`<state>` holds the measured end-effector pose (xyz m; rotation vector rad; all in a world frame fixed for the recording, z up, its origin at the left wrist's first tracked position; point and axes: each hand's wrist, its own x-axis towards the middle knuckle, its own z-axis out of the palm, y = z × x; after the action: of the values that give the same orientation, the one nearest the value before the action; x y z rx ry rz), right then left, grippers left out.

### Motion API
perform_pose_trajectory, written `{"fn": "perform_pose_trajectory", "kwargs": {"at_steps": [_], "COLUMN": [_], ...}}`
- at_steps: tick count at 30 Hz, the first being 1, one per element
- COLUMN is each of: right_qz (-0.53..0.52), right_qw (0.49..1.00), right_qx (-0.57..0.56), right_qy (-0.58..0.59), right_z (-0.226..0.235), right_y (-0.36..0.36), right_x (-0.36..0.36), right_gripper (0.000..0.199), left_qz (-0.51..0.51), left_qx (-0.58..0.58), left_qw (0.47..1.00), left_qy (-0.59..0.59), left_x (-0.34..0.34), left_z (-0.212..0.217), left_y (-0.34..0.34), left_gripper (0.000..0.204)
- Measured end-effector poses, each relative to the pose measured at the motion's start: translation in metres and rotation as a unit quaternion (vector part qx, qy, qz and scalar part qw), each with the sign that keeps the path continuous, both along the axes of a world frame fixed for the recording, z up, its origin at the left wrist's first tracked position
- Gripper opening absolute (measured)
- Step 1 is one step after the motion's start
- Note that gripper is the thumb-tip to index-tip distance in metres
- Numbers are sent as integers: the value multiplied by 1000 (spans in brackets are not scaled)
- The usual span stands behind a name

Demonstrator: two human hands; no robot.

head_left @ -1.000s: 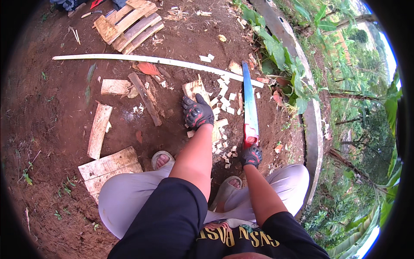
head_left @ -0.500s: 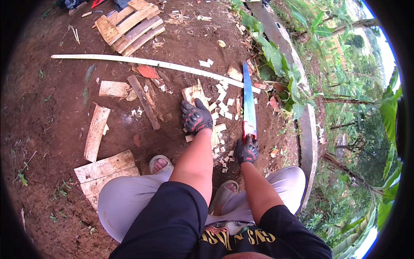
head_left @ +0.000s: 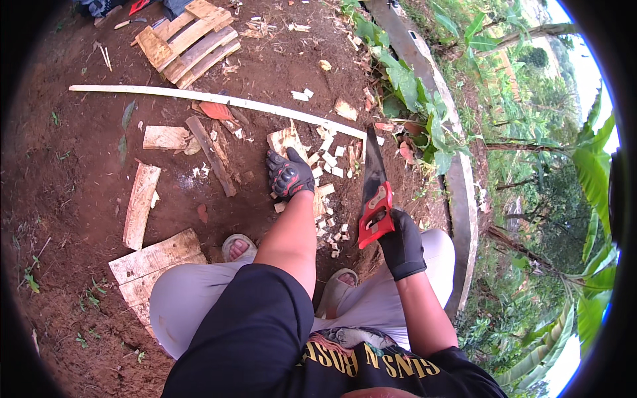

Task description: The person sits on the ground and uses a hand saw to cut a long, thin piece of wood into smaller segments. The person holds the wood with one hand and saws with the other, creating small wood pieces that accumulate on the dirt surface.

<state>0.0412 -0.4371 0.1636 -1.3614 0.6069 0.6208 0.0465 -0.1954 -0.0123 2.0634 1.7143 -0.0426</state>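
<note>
On the red earth before the crouched person, a small wood block (head_left: 286, 140) is pinned by the closed, gloved left hand (head_left: 288, 175) while a red-handled handsaw (head_left: 373, 192) is gripped, blade raised, by the right hand (head_left: 400, 244); sawing is judged under way, so the blade must next be set squarely on the block.

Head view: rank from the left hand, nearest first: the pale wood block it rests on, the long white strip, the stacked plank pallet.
1. Pale wood block, under the left hand, touching.
2. Long white strip, lying across the dirt just beyond.
3. Stacked plank pallet, far upper left.
</note>
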Motion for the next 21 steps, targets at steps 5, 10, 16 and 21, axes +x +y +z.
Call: {"fn": "perform_pose_trajectory", "kwargs": {"at_steps": [5, 10, 16, 21], "right_qz": [-102, -23, 194, 265], "right_qw": [989, 999, 930, 899], "right_qx": [108, 7, -279, -309], "right_qy": [21, -30, -138, -158], "right_z": [71, 98, 164, 141], "right_y": [-10, -24, 4, 3], "right_x": [-21, -39, -69, -96], "right_gripper": [46, 54, 53, 51], "left_qz": [-9, -3, -11, -23], "left_qx": [17, 12, 28, 58], "left_qw": [1000, 1000, 1000, 998], "left_qy": [2, 5, 1, -8], "left_x": [-1, 1, -3, -4], "left_z": [-8, -9, -14, -20], "left_y": [0, -2, -2, -3], "left_gripper": [69, 71, 89, 92]}}
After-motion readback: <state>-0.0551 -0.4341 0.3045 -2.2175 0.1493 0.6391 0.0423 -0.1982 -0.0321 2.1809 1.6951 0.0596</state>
